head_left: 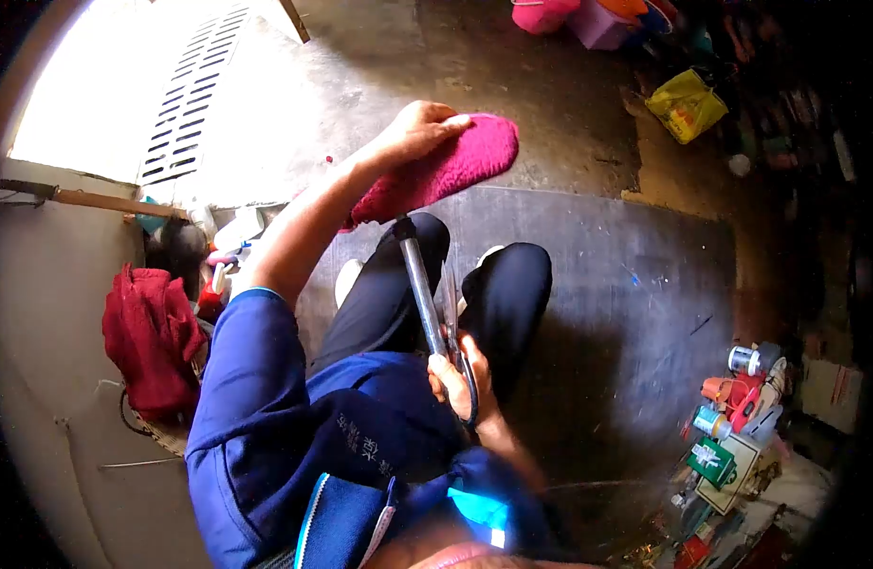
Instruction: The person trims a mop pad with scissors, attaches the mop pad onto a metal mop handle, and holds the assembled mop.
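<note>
My left hand (pixel 422 131) is closed on a pink fuzzy insole-shaped piece (pixel 455 166), held out above my knees with its rounded end to the right. My right hand (pixel 465 379) is wrapped round the handles of a pair of scissors (pixel 451 313), whose blades point up and away from me. Beside the scissors a grey metal tube (pixel 420 284) with a dark tip rises from the same hand toward the underside of the pink piece. The tube's lower end is hidden by my fingers.
Dark red cloth (pixel 152 337) lies at the left by the wall. A yellow bag (pixel 686 106) and a pink container (pixel 545 13) stand at the upper right. Bottles, jars and a green box (pixel 711 461) crowd the lower right. A floor grate (pixel 192 95) is at the upper left.
</note>
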The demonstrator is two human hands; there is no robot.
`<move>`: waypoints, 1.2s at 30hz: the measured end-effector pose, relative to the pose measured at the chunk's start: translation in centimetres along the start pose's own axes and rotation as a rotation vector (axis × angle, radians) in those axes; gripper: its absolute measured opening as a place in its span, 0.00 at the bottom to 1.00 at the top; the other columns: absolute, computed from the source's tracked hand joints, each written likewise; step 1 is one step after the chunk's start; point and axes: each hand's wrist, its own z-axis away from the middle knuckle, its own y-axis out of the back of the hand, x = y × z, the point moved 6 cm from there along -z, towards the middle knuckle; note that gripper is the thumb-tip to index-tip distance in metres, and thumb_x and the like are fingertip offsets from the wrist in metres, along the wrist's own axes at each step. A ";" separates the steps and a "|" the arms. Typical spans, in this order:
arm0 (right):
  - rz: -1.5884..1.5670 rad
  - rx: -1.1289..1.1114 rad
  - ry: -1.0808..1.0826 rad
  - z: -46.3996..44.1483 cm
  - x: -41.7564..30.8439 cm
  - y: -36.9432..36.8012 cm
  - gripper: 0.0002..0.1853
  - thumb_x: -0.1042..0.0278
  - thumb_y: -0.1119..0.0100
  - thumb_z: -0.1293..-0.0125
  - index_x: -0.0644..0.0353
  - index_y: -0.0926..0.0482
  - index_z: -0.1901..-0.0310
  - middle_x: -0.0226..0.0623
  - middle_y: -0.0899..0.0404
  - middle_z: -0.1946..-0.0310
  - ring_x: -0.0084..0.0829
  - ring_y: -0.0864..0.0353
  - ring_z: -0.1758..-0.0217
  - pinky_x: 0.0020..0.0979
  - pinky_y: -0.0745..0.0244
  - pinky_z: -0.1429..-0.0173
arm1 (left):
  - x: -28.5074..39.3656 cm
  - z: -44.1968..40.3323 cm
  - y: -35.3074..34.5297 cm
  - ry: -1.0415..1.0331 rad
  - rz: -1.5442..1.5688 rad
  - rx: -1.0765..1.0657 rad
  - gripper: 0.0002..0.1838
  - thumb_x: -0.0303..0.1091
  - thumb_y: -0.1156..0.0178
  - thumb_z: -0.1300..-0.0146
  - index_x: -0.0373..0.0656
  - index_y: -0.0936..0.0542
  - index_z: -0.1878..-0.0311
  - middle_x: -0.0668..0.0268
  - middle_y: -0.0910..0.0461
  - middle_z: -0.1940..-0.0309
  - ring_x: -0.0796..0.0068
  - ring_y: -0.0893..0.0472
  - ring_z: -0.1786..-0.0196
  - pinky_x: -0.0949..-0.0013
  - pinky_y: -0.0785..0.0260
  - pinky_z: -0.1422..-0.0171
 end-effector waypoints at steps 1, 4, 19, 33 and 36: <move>0.010 0.000 0.019 0.0 -0.2 -0.1 0.24 0.69 0.46 0.36 0.63 0.37 0.39 0.29 0.29 0.80 0.19 0.30 0.82 0.23 0.32 0.79 | 0.9 0.2 -0.2 -0.042 -0.067 -0.019 0.23 0.50 0.43 0.36 0.33 0.19 0.57 0.55 0.18 0.69 0.67 0.19 0.65 0.65 0.28 0.55; 0.007 0.036 0.046 -0.2 0.0 -0.4 0.24 0.69 0.46 0.36 0.64 0.37 0.39 0.29 0.29 0.80 0.19 0.30 0.83 0.23 0.32 0.79 | 2.3 0.6 -0.3 -0.171 -0.167 0.048 0.22 0.49 0.43 0.36 0.35 0.19 0.59 0.50 0.19 0.68 0.59 0.18 0.63 0.62 0.28 0.55; -0.439 0.074 0.013 -1.5 -1.6 1.9 0.10 0.71 0.44 0.36 0.57 0.30 0.54 0.32 0.26 0.76 0.23 0.25 0.81 0.26 0.30 0.82 | 8.6 8.9 0.2 -0.534 0.035 0.416 0.10 0.31 0.39 0.38 0.36 0.22 0.57 0.62 0.21 0.67 0.73 0.21 0.62 0.71 0.28 0.54; -0.617 -0.081 0.006 -3.5 -1.9 3.8 0.13 0.65 0.47 0.34 0.60 0.29 0.50 0.35 0.26 0.72 0.25 0.27 0.79 0.25 0.32 0.79 | -6.4 7.0 -6.2 0.166 1.023 0.099 0.19 0.36 0.42 0.35 0.36 0.29 0.44 0.60 0.22 0.54 0.71 0.19 0.55 0.71 0.27 0.53; -0.628 -0.081 -0.009 -3.6 -1.4 3.8 0.15 0.64 0.46 0.34 0.59 0.29 0.49 0.34 0.26 0.72 0.24 0.27 0.79 0.24 0.33 0.79 | -5.6 7.0 -6.1 0.145 0.927 0.105 0.09 0.34 0.43 0.35 0.38 0.24 0.59 0.63 0.19 0.63 0.72 0.18 0.59 0.72 0.26 0.56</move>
